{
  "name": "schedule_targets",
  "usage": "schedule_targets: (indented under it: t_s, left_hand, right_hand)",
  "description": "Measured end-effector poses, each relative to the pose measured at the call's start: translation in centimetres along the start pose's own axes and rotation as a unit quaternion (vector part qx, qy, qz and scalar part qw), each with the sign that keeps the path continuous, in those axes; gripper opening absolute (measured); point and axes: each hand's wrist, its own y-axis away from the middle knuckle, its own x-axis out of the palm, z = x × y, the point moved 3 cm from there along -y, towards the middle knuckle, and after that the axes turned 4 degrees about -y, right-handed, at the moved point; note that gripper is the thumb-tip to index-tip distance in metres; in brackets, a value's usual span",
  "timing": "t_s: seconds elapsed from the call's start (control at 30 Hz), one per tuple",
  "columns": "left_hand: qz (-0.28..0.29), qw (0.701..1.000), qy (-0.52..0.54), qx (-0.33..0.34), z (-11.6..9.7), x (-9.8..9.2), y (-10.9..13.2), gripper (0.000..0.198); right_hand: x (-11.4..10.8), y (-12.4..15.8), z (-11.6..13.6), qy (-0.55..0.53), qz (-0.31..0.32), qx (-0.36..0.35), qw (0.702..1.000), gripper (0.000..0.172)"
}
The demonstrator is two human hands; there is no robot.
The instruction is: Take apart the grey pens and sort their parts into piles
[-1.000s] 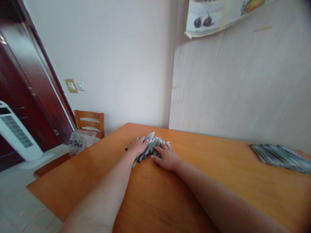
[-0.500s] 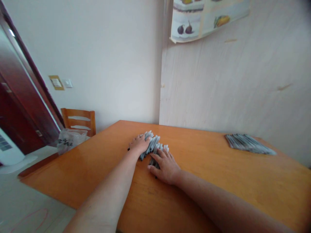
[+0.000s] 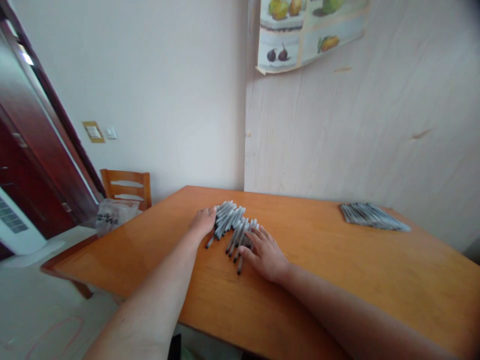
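Several grey marker-like pens with dark ends lie in a loose, fanned pile [image 3: 229,220] on the wooden table [image 3: 157,260]. At the pile's left side is my left hand [image 3: 203,221], its fingers stretched forward against the outer pens and partly hidden. My right hand [image 3: 265,254] lies over the pile's right end with fingers apart, fingertips and thumb touching the pens. Neither hand is closed round a pen. The pens slant, their dark ends towards me, and the lower right ones stick out unevenly.
A second flat bunch of similar pens [image 3: 373,216] lies at the table's far right. Left of the table stand a wooden chair [image 3: 127,184] and a clear plastic bag [image 3: 116,214]. Walls border the table's back, with a fruit poster [image 3: 285,37] above.
My left hand has slid left off the top of the pens to their side. My right hand has shifted slightly right, uncovering more pens. The view has tilted and turned slightly.
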Motion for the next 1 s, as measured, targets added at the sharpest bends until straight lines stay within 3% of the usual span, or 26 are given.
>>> schedule_targets:
  t_s: [0.23, 0.37, 0.5, 0.6, 0.8, 0.93, 1.0]
  left_hand:
    - [-0.021, 0.999, 0.001, -0.04, 0.6, -1.1, 2.4, 0.064]
    - [-0.085, 0.995, -0.012, -0.048, -0.8, -1.9, 3.9, 0.062]
    - [-0.133, 0.991, -0.016, 0.003, -4.3, -2.3, 6.0, 0.055]
    - [-0.163, 0.984, -0.001, 0.076, -8.1, -2.2, 8.3, 0.05]
    - [-0.114, 0.975, 0.009, 0.19, -15.7, -0.1, 13.3, 0.041]
    - [-0.115, 0.957, -0.016, 0.266, -17.8, 1.6, 15.6, 0.038]
    - [-0.079, 0.953, -0.036, 0.29, -17.9, 2.4, 16.0, 0.032]
  right_hand:
    - [-2.2, 2.3, -5.4, 0.0, -0.065, 0.062, 0.996, 0.062]
    - [-3.9, 4.2, -9.0, 0.004, -0.094, 0.103, 0.99, 0.056]
    - [-5.6, 5.9, -12.0, 0.039, -0.132, 0.126, 0.983, 0.053]
    - [-6.3, 6.4, -13.2, 0.049, -0.145, 0.149, 0.977, 0.048]
    - [-6.3, 5.8, -13.1, 0.039, -0.137, 0.171, 0.975, 0.045]
    - [-6.5, 5.9, -12.4, 0.039, -0.149, 0.173, 0.973, 0.043]
    - [-6.7, 5.9, -12.0, 0.043, -0.148, 0.172, 0.973, 0.043]
